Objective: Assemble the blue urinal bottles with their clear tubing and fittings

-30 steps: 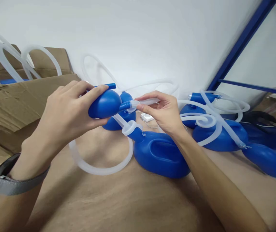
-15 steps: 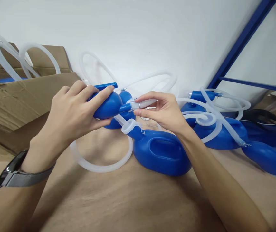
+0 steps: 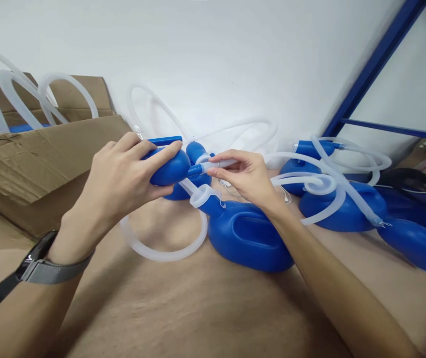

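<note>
The left hand point(image 3: 123, 171) has its fingers point(image 3: 165, 155) curled around the rounded blue vessel point(image 3: 171, 170), up above the tabletop point(image 3: 183, 308), seemingly to steady it; the right hand point(image 3: 252, 174) pinches the translucent hose point(image 3: 228, 163), thumb and fingers nearly together, by the blue spout point(image 3: 195, 170), apparently for alignment.
</note>
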Motion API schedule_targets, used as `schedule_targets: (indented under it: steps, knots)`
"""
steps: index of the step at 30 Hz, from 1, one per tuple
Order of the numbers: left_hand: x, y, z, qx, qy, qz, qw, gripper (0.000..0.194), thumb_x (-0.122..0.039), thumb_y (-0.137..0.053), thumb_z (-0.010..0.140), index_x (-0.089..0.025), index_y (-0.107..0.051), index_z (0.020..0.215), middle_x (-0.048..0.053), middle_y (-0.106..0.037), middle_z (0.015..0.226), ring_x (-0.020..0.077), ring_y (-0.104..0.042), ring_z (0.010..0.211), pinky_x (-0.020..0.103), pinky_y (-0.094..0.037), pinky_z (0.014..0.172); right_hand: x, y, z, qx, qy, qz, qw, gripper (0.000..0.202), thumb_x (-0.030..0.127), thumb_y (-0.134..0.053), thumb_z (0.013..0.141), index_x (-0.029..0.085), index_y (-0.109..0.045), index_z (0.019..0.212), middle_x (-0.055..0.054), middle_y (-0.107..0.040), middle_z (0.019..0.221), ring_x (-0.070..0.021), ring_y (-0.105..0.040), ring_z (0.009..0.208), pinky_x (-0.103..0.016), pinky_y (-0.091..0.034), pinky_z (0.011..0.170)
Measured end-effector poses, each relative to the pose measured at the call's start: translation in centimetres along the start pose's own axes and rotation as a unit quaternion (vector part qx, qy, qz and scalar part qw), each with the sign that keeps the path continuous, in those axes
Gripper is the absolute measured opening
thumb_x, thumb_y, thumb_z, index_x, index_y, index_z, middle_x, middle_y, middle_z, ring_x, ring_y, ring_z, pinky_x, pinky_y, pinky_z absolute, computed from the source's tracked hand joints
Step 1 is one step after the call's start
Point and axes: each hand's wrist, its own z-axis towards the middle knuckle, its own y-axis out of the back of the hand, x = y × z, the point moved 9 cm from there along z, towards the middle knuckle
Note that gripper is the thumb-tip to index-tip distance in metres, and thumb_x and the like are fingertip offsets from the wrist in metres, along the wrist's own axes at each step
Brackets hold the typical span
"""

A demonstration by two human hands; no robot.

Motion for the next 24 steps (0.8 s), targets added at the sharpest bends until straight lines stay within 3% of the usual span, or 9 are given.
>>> schedule_targets:
  steps: [3, 7, 11, 17, 24]
  knots:
    - [-0.6, -0.2, -0.1, -0.013, -0.033, 0.051, 0.998, 0.058, -0.060, -0.062, 0.103, -0.026, -0.066, 0.150, 0.015, -0.080, 0.107, 0.0376, -0.067, 0.095, 0.044, -0.054, 0.068, -0.7, -0.4, -0.2, -0.004, -0.019, 0.022, 1.000, 0.033, 0.043, -0.100, 0.071, 0.022, -0.084, 0.091, -0.003, -0.085, 0.092, -0.0247, -0.083, 0.087, -0.038, -0.071, 0.082]
    - [-0.7, -0.1, -0.1, -0.033, -0.030, 0.052, 0.998, 0.058, -0.060, -0.068, 0.100, -0.029, -0.067, 0.149, 0.013, -0.082, 0.112, 0.0353, -0.067, 0.097, 0.038, -0.053, 0.064, -0.6, -0.6, -0.3, -0.012, -0.019, 0.036, 0.999, 0.037, 0.048, -0.101, 0.069, 0.022, -0.084, 0.091, -0.004, -0.086, 0.093, -0.0249, -0.083, 0.089, -0.040, -0.072, 0.085]
    - [-0.8, -0.4, -0.2, -0.029, -0.020, 0.051, 0.998, 0.055, -0.056, -0.069, 0.100, -0.030, -0.068, 0.148, 0.014, -0.082, 0.111, 0.0369, -0.067, 0.099, 0.040, -0.054, 0.065, -1.1, -1.1, -0.3, 0.002, -0.037, 0.049, 0.998, 0.041, 0.048, -0.103, 0.067, 0.021, -0.085, 0.092, -0.005, -0.086, 0.095, -0.0249, -0.084, 0.089, -0.039, -0.072, 0.086]
    - [-0.4, -1.7, 0.0, 0.025, 0.010, -0.022, 0.999, 0.058, -0.057, -0.073, 0.096, -0.033, -0.069, 0.149, 0.016, -0.082, 0.108, 0.0412, -0.066, 0.105, 0.041, -0.053, 0.065, -1.9, -1.8, -0.4, 0.018, -0.044, 0.056, 0.997, 0.039, 0.044, -0.105, 0.062, 0.023, -0.087, 0.090, -0.004, -0.086, 0.093, -0.0249, -0.084, 0.084, -0.037, -0.073, 0.077]
    - [-1.0, -1.7, 0.2, 0.003, 0.037, -0.023, 0.999, 0.056, -0.053, -0.076, 0.094, -0.033, -0.071, 0.146, 0.018, -0.081, 0.109, 0.0425, -0.063, 0.101, 0.041, -0.048, 0.056, -1.5, -1.9, -0.6, 0.009, -0.060, 0.056, 0.997, 0.039, 0.042, -0.106, 0.061, 0.022, -0.087, 0.089, -0.003, -0.085, 0.086, -0.0237, -0.084, 0.080, -0.035, -0.072, 0.074]
